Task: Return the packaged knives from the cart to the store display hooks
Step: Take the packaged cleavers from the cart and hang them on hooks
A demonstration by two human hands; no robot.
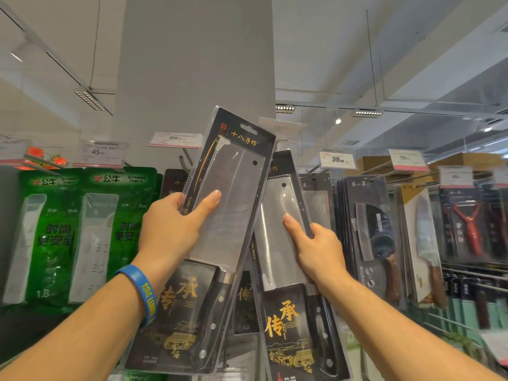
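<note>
— What hangs on the display hooks (383,176) by the grey pillar (198,64)?
— Left of it, green packs (110,229); right of it, packaged knives (368,229), price tags (337,160) above.

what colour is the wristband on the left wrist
The wristband is blue with yellow lettering; the head view shows it.

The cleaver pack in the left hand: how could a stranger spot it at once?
Find the wide grey pillar in mid-shop; below it two hands hold up black cleaver packs. The one meant is the front pack, gripped by the left hand, whose wrist wears a blue band. Unlike the rear pack in the right hand, it overlaps its neighbour and reaches higher.
</note>
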